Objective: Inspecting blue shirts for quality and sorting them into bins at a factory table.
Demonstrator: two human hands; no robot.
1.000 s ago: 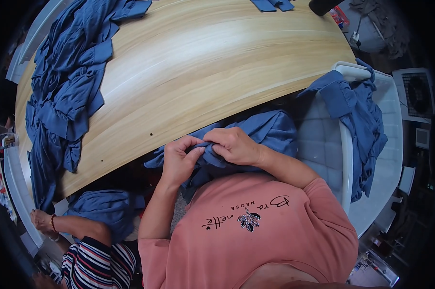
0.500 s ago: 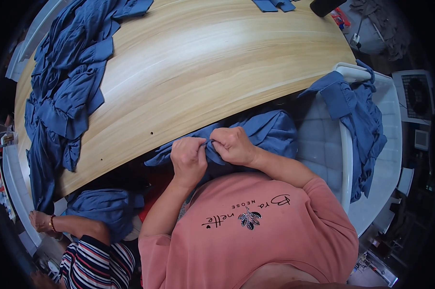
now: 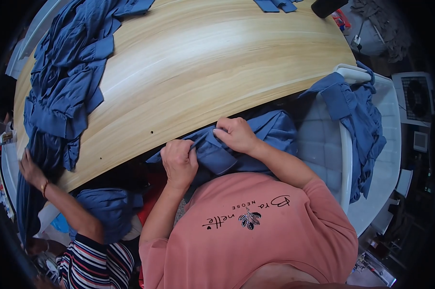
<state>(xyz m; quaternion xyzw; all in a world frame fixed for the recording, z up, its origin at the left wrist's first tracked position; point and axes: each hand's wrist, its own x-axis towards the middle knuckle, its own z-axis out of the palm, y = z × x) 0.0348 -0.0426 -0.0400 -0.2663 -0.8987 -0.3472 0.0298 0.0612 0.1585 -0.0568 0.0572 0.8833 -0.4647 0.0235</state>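
Observation:
A blue garment lies across my lap, below the near edge of the table. My left hand pinches its cloth on the left, fingers curled over the fabric. A short way to the right, my right hand grips the same garment between thumb and fingers. Between the two hands the cloth is spread, with a flat seamed piece hanging down toward me. The garment's bulk bunches to the right of my right hand. Fingertips of both hands are partly hidden by the fabric and by the hands themselves.
The wooden table spreads ahead of me, with a long heap of blue garments on its left side. At right, another blue garment hangs over a white bin. A co-worker's hand holds blue cloth at lower left.
My hands have moved apart, the left going left and slightly down, the right slightly up. More cloth shows between them. The co-worker's hand has risen along the fabric at left.

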